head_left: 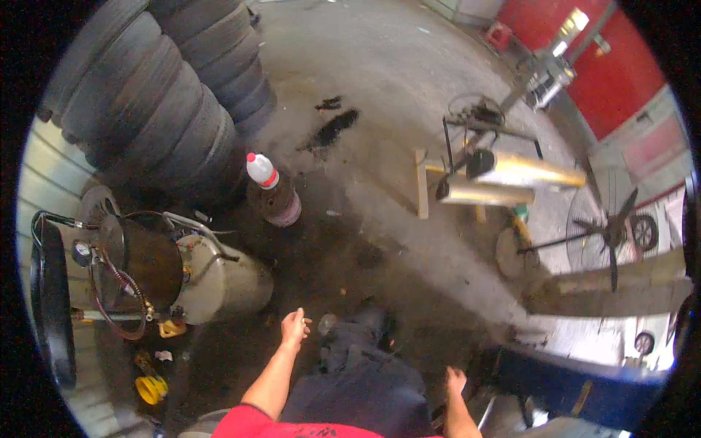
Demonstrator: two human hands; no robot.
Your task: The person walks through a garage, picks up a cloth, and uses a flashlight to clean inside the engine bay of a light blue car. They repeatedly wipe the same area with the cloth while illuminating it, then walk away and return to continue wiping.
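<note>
My left hand (294,328) hangs in front of my body at the lower middle, its fingers curled in and the thumb on top. Nothing shows in it. My right hand (456,379) is lower and to the right, close to my side; it is small and blurred, and its fingers do not show clearly. Neither hand touches anything that I can see. Nearest to the left hand is a beige air tank (226,281). Farther ahead, a large white plastic bottle (261,171) with a red cap stands beside the tyres, above a dark, pinkish-based round object (283,209).
Tall stacks of tyres (157,102) rise at the far left. Hoses and a gauge (82,252) sit by the tank. A yellow coil (150,389) lies lower left. Right are a rack with long rolls (526,171), a large fan (612,232) and a blue bench-like surface (577,390).
</note>
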